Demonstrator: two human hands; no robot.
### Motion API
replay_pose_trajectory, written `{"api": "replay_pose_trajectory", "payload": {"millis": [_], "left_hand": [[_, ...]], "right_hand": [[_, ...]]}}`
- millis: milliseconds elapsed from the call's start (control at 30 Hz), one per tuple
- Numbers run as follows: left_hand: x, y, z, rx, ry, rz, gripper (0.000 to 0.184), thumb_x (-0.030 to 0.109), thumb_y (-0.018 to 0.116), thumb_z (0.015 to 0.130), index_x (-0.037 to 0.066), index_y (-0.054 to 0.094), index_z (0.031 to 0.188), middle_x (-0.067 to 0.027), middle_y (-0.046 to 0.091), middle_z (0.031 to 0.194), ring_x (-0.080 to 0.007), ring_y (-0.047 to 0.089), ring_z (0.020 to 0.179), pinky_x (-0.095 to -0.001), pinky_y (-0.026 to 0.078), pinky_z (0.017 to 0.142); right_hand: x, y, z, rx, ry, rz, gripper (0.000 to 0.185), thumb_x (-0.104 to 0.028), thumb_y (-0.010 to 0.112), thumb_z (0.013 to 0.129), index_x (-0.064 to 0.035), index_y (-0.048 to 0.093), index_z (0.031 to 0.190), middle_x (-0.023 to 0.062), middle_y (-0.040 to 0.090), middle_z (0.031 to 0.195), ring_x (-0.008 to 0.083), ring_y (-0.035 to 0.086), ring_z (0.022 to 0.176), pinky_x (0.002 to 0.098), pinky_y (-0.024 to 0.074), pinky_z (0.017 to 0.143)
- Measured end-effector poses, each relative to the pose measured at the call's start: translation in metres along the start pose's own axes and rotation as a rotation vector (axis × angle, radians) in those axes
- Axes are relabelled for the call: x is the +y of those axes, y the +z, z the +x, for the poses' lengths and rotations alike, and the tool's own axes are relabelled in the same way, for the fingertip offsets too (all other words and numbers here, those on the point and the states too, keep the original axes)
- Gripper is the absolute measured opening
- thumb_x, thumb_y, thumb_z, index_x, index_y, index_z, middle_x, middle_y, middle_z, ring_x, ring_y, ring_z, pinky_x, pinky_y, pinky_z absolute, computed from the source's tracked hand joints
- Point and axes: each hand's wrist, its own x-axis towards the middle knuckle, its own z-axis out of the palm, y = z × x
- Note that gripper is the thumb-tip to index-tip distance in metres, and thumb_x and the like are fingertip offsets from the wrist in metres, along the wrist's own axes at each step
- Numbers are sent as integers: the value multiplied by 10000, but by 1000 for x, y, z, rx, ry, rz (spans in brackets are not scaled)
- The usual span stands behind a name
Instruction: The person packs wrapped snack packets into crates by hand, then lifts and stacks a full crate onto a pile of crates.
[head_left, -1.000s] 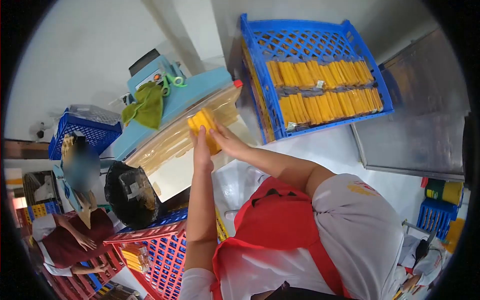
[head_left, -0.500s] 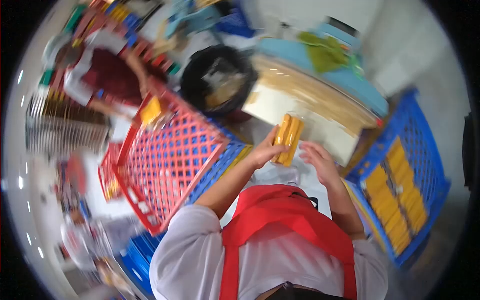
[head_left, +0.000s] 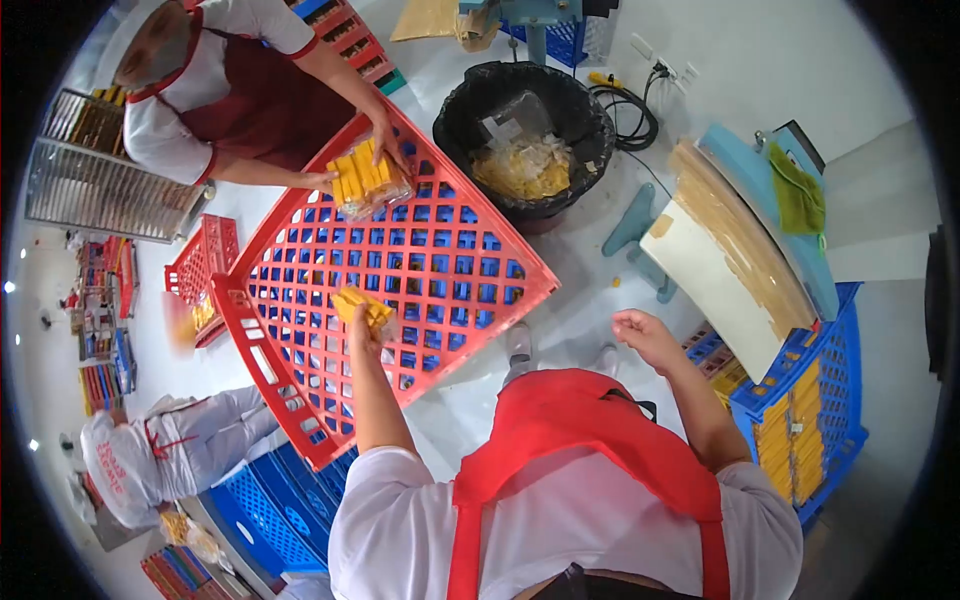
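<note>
My left hand (head_left: 362, 335) grips a clear pack of yellow sticks (head_left: 360, 308) above the red crate (head_left: 440, 255). Nothing is seen in my right hand (head_left: 645, 338), whose fingers are curled in, out over the floor near the white-topped sealing machine (head_left: 705, 275). Across the red crate, a co-worker's two hands hold several similar yellow packs (head_left: 365, 180) at its far side.
A bin lined with black plastic (head_left: 525, 140) holds scraps beyond the red crate. The blue crate (head_left: 835, 400) with yellow packs stands at right. Another person (head_left: 185, 450) bends at lower left beside blue crates (head_left: 280, 510). A cable (head_left: 635, 115) lies by the wall.
The view has swung toward the red crate. My left hand has carried the pack from the machine to over the crate. My right hand has come off the pack and its fingers have curled.
</note>
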Motion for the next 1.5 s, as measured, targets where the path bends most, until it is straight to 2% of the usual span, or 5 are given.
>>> {"api": "replay_pose_trajectory", "payload": {"millis": [300, 767, 1133, 1167, 1500], "left_hand": [[58, -13, 262, 63, 233, 223, 326, 312, 520, 788, 10, 506, 910, -85, 521, 776, -193, 512, 673, -339, 445, 621], [-34, 96, 50, 77, 486, 664, 278, 290, 466, 825, 19, 501, 771, -76, 501, 713, -175, 448, 603, -325, 386, 590], [-179, 255, -300, -961, 815, 1034, 336, 224, 334, 856, -7, 471, 653, -76, 455, 651, -180, 425, 630, -305, 363, 618], [-210, 253, -298, -1048, 1170, 1142, 305, 197, 349, 845, -2, 490, 662, -72, 469, 671, -173, 444, 651, -296, 370, 628], [-454, 362, -555, -1928, 688, 1132, 293, 127, 469, 808, 4, 477, 1074, -159, 479, 1080, -240, 427, 1043, -297, 362, 831]], "right_hand": [[39, 6, 12, 226, 178, -91, 351, -189, 561, 757, 17, 495, 1033, 99, 567, 905, 152, 530, 837, 266, 422, 725], [87, -28, -106, 519, 300, -47, 383, -311, 540, 745, -10, 539, 981, 101, 569, 869, 178, 540, 739, 303, 443, 645], [455, -64, -354, 615, 385, -642, 253, -273, 460, 809, -72, 567, 919, 151, 563, 880, 306, 542, 764, 378, 444, 680], [472, -58, -376, 782, 521, -322, 253, -271, 489, 794, -66, 563, 923, 139, 565, 854, 273, 545, 733, 370, 446, 636], [476, -88, -495, 1349, 350, 800, 310, -245, 579, 729, -20, 545, 939, 69, 565, 746, 137, 532, 607, 256, 411, 506]]}}
